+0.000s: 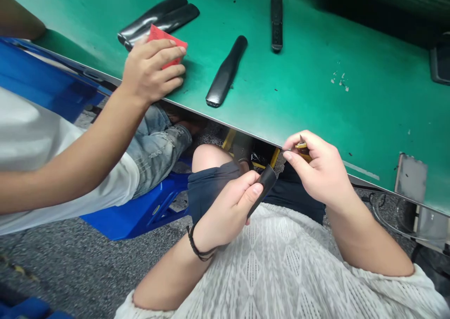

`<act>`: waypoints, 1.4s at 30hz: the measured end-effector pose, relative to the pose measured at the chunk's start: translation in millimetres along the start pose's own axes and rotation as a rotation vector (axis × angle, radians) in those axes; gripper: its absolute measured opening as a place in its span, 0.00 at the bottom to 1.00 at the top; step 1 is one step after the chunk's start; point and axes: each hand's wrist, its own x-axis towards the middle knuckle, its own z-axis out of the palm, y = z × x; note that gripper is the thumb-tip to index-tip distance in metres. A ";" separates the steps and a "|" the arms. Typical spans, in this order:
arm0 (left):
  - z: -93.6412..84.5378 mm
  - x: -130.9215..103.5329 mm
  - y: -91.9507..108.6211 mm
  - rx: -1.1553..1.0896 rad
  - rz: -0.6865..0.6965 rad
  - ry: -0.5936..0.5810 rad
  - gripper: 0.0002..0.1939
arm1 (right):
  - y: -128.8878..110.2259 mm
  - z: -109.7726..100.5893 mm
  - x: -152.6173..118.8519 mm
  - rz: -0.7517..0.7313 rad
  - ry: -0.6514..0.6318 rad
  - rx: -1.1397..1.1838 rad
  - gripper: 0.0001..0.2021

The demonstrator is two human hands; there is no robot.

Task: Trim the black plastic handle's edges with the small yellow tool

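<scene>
My left hand (pixel 234 202) is closed around a black plastic handle-like part (pixel 267 181), above my lap and just in front of the table edge. My right hand (pixel 318 166) holds a small yellow knife (pixel 301 145) whose pointed tip sticks up between the fingers; most of it is hidden in the palm. Its thumb and forefinger pinch together near the table edge, with a small dark bit between them that I cannot make out. The two hands are apart, and the knife does not touch the black part.
On the green table (pixel 316 99) lie a glossy black handle shell (pixel 227 73) and a slim black part (pixel 277 24). At left, a co-worker's hand (pixel 153 68) holds a red piece (pixel 168 38) beside two black shells (pixel 158 17). A grey plate (pixel 411 176) is at right.
</scene>
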 end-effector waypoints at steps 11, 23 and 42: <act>-1.1 0.4 0.4 0.001 0.041 -0.083 0.24 | 6.0 -8.2 1.2 -0.463 -0.315 -0.422 0.28; 7.5 6.5 -9.5 -0.227 0.096 -0.105 0.22 | 4.2 -2.2 -3.0 -0.575 -0.093 -0.507 0.27; -10.3 35.6 29.0 -0.139 0.121 -0.086 0.26 | 6.1 -40.5 28.8 -0.025 0.023 0.025 0.09</act>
